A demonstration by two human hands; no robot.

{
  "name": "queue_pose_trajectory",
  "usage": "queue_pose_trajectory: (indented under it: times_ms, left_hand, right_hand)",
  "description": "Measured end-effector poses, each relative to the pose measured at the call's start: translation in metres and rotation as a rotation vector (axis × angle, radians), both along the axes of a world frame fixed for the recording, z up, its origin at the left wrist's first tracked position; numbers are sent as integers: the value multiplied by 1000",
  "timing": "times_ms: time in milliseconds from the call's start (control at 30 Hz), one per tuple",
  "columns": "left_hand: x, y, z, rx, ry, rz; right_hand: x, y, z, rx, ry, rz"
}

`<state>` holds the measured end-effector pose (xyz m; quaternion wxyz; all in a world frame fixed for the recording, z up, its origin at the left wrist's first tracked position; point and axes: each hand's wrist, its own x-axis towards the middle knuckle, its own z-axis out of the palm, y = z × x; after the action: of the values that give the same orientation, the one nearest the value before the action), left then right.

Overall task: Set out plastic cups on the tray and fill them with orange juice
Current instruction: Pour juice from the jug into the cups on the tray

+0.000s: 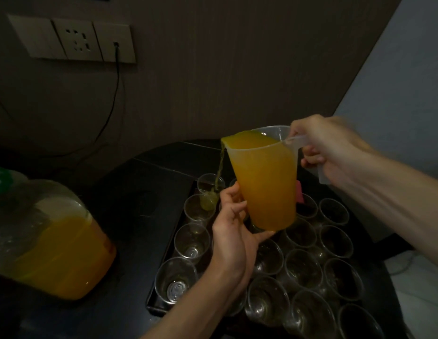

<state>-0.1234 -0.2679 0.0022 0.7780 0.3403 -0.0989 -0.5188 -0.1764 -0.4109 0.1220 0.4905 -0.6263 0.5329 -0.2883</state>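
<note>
**Brimming jug tipping over a crowded tray**

The dark worktop (139, 192) and the tray (161, 308) standing on it are risking a soaking. The jug (264, 182), tilting above the tray's far left end, is brimming. Any extra tilt could be sending a surge past the small cup (197, 211) catching the stream (220, 165). The right hand (328, 148) is gripping the handle (295, 138), fingers closed round it. The left hand (234, 231) is cupping the jug's lower wall, fingers curling against it. The cups (302, 267) are crowding rim to rim, so a nudge could be toppling several.

Counting down: one worktop, one large juice bottle (59, 248) at left, one tray, one jug, two hands. At least fourteen cups are showing, with others possibly hiding behind jug and hand.
</note>
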Motion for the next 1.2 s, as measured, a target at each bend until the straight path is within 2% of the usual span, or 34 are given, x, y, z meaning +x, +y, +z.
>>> queue_pose_trajectory:
  times_ms: [1200]
  left_hand:
    - [-3,3,0,3,-38,-10]
  right_hand:
    - [2,2,4,-6,4,0]
